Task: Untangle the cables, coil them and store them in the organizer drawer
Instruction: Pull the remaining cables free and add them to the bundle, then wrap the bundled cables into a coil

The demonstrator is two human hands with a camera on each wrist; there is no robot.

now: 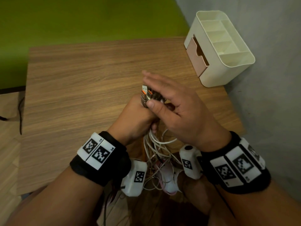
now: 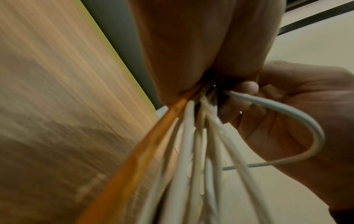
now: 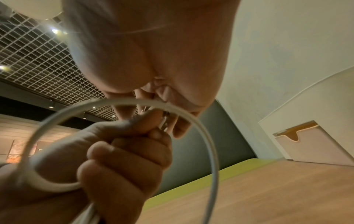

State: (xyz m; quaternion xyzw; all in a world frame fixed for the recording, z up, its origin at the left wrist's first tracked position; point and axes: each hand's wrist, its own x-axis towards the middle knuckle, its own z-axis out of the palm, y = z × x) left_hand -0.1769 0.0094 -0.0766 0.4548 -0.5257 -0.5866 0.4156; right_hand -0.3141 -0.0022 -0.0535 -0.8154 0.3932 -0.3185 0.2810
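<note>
My left hand (image 1: 135,116) grips a bundle of white cables (image 1: 156,144) in its fist above the wooden table (image 1: 81,79). Metal USB plugs (image 1: 146,95) with orange inserts stick up out of the fist. My right hand (image 1: 175,105) lies over the plugs with its fingers stretched out, and its thumb tip touches one plug. The left wrist view shows white cables (image 2: 191,151) and one orange cable (image 2: 143,151) running out of the left hand (image 2: 191,45). In the right wrist view a white cable loop (image 3: 201,128) arcs round the left hand (image 3: 124,159). The cream organizer (image 1: 228,46) stands at the back right, its pink drawer (image 1: 197,54) slightly open.
The cables hang down in a tangle (image 1: 162,168) past the table's near edge between my wrists. A green surface (image 1: 81,17) lies beyond the table and a grey wall (image 1: 268,95) runs along its right. A thin black cord (image 1: 20,111) hangs at the far left.
</note>
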